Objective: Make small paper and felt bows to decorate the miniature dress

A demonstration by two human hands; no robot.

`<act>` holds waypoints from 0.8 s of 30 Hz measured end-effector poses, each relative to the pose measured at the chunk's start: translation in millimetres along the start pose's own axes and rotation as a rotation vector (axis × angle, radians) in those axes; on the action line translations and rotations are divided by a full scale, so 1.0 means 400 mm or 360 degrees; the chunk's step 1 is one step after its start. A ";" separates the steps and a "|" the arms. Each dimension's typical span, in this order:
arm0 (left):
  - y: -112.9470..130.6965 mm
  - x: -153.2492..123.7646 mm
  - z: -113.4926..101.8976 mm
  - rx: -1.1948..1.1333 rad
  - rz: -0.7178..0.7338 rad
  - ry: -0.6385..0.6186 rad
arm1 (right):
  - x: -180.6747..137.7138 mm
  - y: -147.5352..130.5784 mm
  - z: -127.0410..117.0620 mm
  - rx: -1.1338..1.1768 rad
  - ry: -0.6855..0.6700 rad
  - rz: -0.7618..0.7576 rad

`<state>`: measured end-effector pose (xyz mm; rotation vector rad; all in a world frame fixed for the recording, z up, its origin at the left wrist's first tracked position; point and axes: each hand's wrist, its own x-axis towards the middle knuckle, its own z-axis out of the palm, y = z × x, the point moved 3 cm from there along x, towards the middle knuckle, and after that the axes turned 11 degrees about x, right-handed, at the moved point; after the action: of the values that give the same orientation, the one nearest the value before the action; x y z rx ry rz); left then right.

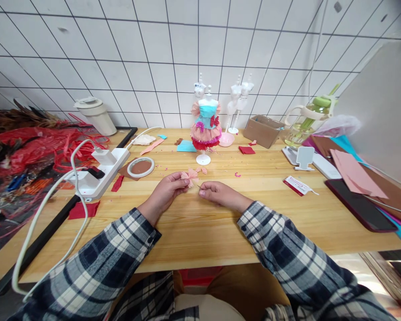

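Observation:
Pinched in my left hand (pixel 167 191) is a small pleated pink crepe-paper bow (pixel 190 176), fanned out at its edges. My right hand (pixel 220 194) is just to the right of it, thumb and finger pressed together. A thin short piece sticks out from those fingertips toward the bow, too fine to name. Small pink paper scraps (pixel 202 170) lie just behind the bow. Farther back stands a white mini dress form (pixel 203 159) wearing a blue, pink and red crepe-paper dress (pixel 207 127).
To the left are a tape roll (pixel 141 167), a power strip (pixel 107 171) with looping cables and a white cup (pixel 95 115). On the right are a cardboard box (pixel 262 130), a bottle (pixel 305 120), a phone stand (pixel 304 157), a dark phone (pixel 357 207) and pink paper sheets (pixel 356 174).

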<state>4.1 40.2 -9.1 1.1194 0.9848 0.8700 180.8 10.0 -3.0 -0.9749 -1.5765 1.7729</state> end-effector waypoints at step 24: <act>0.002 -0.004 0.019 0.0197 0.0035 -0.0008 | 0.025 0.033 -0.029 -0.0054 0.0529 -0.0086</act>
<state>10.7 36.4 -6.9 1.2386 1.0350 0.8323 185.3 22.8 -18.1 -1.1637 -1.4103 1.4628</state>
